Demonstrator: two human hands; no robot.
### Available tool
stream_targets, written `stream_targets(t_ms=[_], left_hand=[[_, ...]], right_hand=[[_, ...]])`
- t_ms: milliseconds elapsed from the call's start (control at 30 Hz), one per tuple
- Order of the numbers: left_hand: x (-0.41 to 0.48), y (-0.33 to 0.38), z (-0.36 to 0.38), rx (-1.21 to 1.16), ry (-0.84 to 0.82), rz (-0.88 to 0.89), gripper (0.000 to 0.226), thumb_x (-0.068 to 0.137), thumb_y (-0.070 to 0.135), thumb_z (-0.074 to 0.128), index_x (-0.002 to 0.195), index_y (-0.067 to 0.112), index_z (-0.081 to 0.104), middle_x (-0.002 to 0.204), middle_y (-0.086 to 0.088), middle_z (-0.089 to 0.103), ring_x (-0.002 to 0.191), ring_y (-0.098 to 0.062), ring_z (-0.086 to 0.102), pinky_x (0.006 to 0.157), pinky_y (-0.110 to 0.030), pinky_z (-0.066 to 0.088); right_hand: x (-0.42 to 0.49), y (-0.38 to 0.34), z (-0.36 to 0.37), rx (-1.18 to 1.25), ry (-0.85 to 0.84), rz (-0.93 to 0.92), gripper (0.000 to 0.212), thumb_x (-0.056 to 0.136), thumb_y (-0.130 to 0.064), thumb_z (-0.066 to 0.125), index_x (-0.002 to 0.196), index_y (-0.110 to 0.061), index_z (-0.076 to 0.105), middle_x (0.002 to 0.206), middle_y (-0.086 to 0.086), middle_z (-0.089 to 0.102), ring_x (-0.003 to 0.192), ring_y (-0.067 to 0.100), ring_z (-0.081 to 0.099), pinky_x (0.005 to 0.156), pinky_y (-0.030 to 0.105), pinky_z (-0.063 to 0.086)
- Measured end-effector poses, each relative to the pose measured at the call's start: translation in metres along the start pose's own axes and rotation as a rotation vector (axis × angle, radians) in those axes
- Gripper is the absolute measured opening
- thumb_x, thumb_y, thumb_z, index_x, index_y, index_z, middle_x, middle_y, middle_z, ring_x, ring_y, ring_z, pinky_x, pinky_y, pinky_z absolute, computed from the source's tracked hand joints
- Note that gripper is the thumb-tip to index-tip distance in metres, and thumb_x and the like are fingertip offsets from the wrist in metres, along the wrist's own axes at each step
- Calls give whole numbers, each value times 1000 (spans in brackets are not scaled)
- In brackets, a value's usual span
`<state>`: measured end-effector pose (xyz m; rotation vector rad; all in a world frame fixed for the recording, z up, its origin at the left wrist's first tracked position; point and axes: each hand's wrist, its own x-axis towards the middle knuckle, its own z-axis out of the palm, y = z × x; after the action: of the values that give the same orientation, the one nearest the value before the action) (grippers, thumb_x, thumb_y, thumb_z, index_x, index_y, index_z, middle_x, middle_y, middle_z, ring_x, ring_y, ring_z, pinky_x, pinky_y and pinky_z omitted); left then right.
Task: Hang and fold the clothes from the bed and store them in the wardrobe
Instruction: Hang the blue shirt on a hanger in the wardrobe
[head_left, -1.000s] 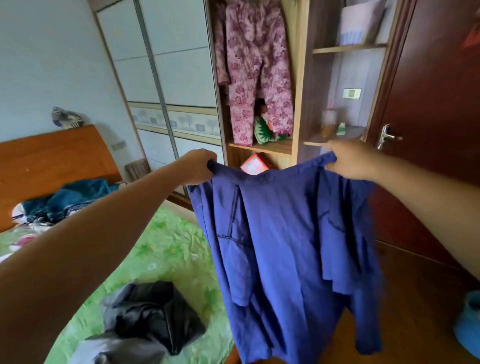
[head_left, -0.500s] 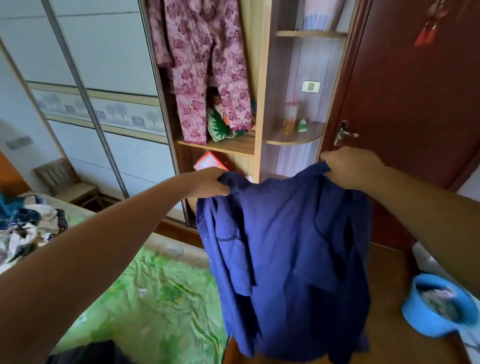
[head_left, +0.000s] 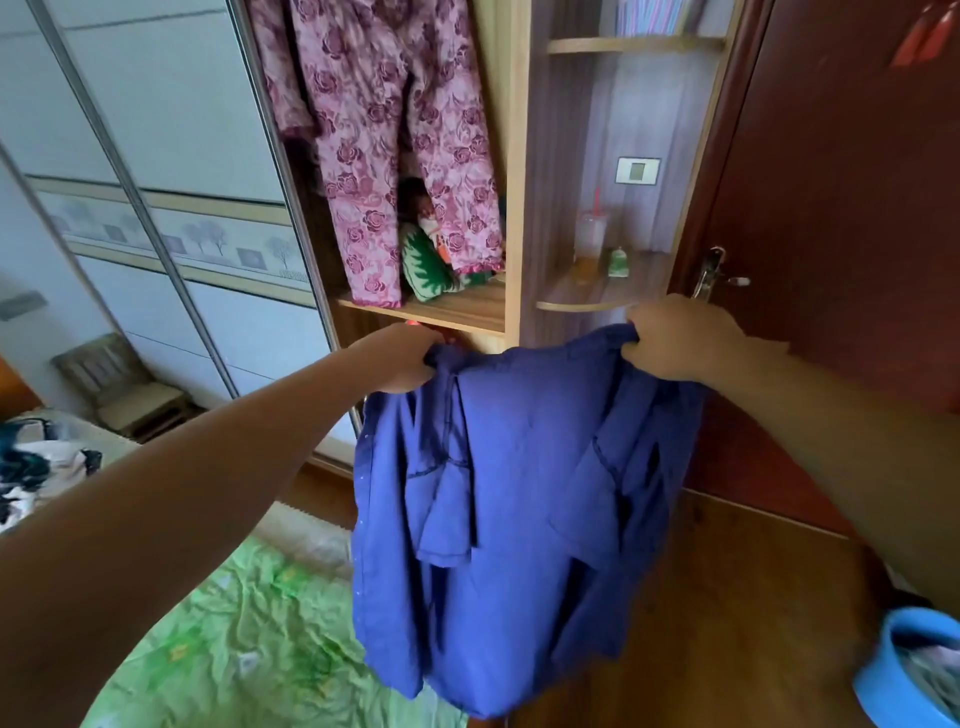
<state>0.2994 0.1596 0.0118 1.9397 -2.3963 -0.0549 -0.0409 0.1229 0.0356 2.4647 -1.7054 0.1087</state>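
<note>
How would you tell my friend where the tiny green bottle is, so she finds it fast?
Find the curved corner shelves between the open wardrobe and the dark brown door. On the lower shelf, below the wall switch, two things stand side by side. The bottle is the short green-and-white one on the right; its neighbour is a taller clear cup with a red straw.

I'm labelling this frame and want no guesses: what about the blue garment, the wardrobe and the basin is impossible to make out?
Head view only:
- blue garment: bunched folds hide its cut.
- pink floral clothes: the top edge cuts off how they hang.
- blue basin: the frame corner crops it; contents blurred.
</note>
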Motion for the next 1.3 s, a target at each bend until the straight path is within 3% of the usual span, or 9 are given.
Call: stream_targets(t_ms=[167, 300, 467, 667, 867, 967, 1100, 1200, 1300], left_hand=[[55, -14, 6, -40, 98, -169, 22, 90, 16, 53, 110, 12, 61, 108, -12, 66, 99, -32, 59, 77, -36, 45], [92, -18, 4, -66, 170, -297, 32, 88, 17, 51, 117, 20, 65, 109, -10, 68, 94, -32, 59, 72, -33, 44], [125, -25, -1, -19, 234, -408, 36, 89, 21, 52, 123, 20, 64, 112, -12, 69, 100, -35, 63, 81, -40, 54], [164, -42, -7, -36, 244, -467, 21, 89, 22, 51, 105, 15, 64, 99, -10, 66, 94, -34, 62, 78, -40, 52], [204, -79, -7, -26, 261, -507, 15, 88, 22, 50, 93, 11, 60, 88, -10, 63, 85, -35, 59, 73, -41, 50], [223, -113, -2, -38, 277, -539, 14, 87, 22, 52, 93, 11, 61, 90, -9, 64, 86, -34, 59, 77, -43, 52], [255, -160, 7, -37, 254, -558, 10, 85, 23, 55, 91, 19, 61, 88, -3, 62, 87, -31, 60, 76, -38, 50], [280, -187, 6, -35, 216, -589, 14, 84, 24, 55, 93, 18, 63, 86, -1, 61, 87, -29, 60, 76, -37, 50], [300, -210, -2, -45, 203, -617, 16, 84, 25, 55, 96, 19, 65, 91, -2, 65, 89, -27, 61, 77, -38, 50]], right_hand=[[74, 25, 20, 30, 49, -85, 26, 95, -33, 55, 75, -18, 50, 70, -3, 47, 63, 14, 45, 50, 29, 24], [118, 33, 33, 100, 55, -161, 34, 95, -32, 54, 66, -24, 36, 77, 1, 51, 75, 24, 52, 64, 34, 41], [157, 40, 38, 176, 49, -199, 32, 94, -30, 55, 67, -20, 41, 82, 9, 60, 77, 29, 59, 68, 38, 50], [205, 42, 39, 217, 46, -219, 34, 98, -34, 53, 68, -24, 39, 78, 5, 53, 76, 30, 57, 68, 38, 51], [270, 26, 45, 182, 69, -268, 35, 99, -35, 52, 71, -20, 39, 73, 1, 46, 75, 29, 56, 58, 32, 38], [309, 7, 50, 156, 112, -313, 21, 99, -34, 53, 87, -17, 53, 92, 8, 60, 87, 32, 61, 63, 32, 37], [364, -20, 59, 108, 117, -352, 22, 99, -33, 51, 106, -14, 61, 109, 12, 63, 95, 32, 62, 68, 33, 39], [401, -42, 66, 42, 128, -424, 17, 100, -28, 51, 96, -13, 57, 106, 12, 66, 95, 30, 62, 70, 31, 35], [433, -58, 71, 30, 198, -417, 16, 97, -30, 53, 86, -19, 52, 97, 7, 67, 76, 26, 53, 70, 31, 32]])
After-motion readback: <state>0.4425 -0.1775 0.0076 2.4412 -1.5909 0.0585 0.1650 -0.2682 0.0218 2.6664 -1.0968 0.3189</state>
